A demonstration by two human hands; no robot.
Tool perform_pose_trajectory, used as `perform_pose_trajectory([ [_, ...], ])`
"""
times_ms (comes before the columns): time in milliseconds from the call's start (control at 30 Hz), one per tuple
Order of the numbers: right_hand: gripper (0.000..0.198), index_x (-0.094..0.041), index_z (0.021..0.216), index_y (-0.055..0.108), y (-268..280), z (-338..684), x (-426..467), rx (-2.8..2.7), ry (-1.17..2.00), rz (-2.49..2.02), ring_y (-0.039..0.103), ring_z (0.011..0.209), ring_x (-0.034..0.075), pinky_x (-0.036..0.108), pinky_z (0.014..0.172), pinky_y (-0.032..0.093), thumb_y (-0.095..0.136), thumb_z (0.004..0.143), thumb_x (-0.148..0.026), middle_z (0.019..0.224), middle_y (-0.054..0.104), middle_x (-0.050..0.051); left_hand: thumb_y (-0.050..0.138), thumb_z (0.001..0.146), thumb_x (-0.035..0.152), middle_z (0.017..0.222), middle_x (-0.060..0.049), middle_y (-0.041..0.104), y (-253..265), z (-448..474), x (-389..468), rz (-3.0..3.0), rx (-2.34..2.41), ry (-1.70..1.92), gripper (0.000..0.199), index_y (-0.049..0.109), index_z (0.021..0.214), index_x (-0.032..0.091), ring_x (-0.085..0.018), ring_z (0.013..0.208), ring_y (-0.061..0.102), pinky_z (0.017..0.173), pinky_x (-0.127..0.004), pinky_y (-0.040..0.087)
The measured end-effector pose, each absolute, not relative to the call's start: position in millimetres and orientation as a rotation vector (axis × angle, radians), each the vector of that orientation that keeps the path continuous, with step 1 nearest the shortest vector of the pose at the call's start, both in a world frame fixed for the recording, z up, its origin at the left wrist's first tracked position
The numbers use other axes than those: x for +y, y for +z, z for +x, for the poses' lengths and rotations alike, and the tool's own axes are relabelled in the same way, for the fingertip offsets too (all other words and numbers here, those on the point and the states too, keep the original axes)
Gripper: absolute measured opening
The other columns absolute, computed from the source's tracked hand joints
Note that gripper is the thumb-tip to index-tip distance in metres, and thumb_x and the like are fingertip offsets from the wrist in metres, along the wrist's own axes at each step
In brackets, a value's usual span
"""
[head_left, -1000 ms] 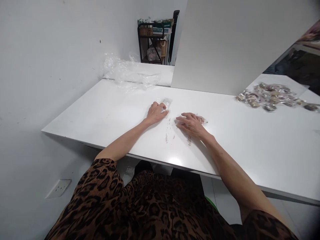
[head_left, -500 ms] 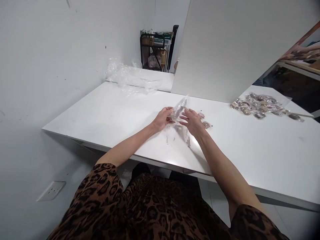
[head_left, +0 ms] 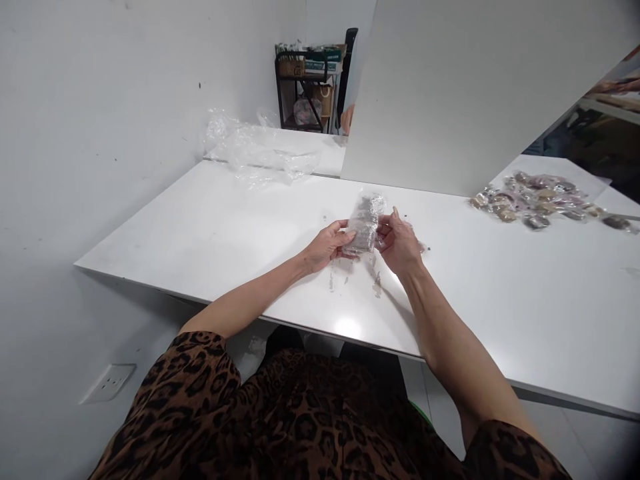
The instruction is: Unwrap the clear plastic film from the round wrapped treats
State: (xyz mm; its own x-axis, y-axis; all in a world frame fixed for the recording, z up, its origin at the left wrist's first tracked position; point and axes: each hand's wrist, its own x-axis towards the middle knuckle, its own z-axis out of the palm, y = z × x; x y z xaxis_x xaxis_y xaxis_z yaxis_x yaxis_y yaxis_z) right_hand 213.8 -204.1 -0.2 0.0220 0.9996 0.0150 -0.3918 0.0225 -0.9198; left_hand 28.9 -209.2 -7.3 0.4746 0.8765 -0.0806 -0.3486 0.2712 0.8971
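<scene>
My left hand [head_left: 327, 245] grips a clear plastic packet [head_left: 366, 223] by its lower left side, thumb on the front. The packet is crinkled and shiny, with something greyish showing through; its contents are too unclear to name. At its right edge, the bent fingers of my right hand [head_left: 400, 243] touch the plastic, while the thumb stands up apart from it. Both hands are just above the white table [head_left: 240, 247]. Small wrapped pieces behind my right hand are mostly hidden by it.
A heap of small wrapped pieces [head_left: 543, 200] lies at the right. Crumpled clear plastic [head_left: 260, 147] sits at the back left, by the wall. A tall pale panel [head_left: 435, 93] rises along the rear edge. Beyond stands a dark shelf rack [head_left: 303, 80].
The packet has turned from a slanted, edge-on pose to show its broad face. My right hand has shifted slightly right, its fingers now at the packet's edge and its thumb raised.
</scene>
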Motion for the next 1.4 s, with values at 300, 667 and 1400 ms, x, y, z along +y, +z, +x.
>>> perform_pose_trajectory([
  [300,0.047,-0.023,0.090,0.066,-2.6,204.4,-216.9,-1.075,1.223,-0.965,0.055,0.056,0.009,0.025,0.052,0.044,0.095,0.061,-0.048,0.070,0.063,-0.004,0.098,0.061,0.046,0.174,-0.019,0.021,-9.5,25.8,-219.0,1.427,0.932,0.927,0.134,0.021,0.169,0.026,-0.043,0.160,0.024,0.123,-0.058,0.039],
  [667,0.049,-0.025,0.095,0.066,-6.7,207.6,-212.6,-0.994,1.308,-1.006,0.061,0.068,0.010,0.024,0.057,0.051,0.090,0.063,-0.054,0.088,0.066,-0.003,0.083,0.079,0.056,0.159,-0.017,0.048,-14.6,24.2,-210.1,1.407,0.822,0.898,0.096,0.039,0.159,0.026,-0.036,0.135,0.057,0.110,-0.055,0.050],
  [1400,0.063,-0.028,0.104,0.058,-16.1,202.7,-206.1,-0.818,1.505,-0.923,0.064,0.071,0.019,0.032,0.058,0.057,0.080,0.066,-0.073,0.087,0.068,0.001,0.060,0.101,0.038,0.103,-0.008,0.079,15.7,12.0,-198.5,0.509,0.769,1.311,0.026,0.053,0.085,0.019,-0.020,0.092,0.077,0.091,-0.035,0.058],
])
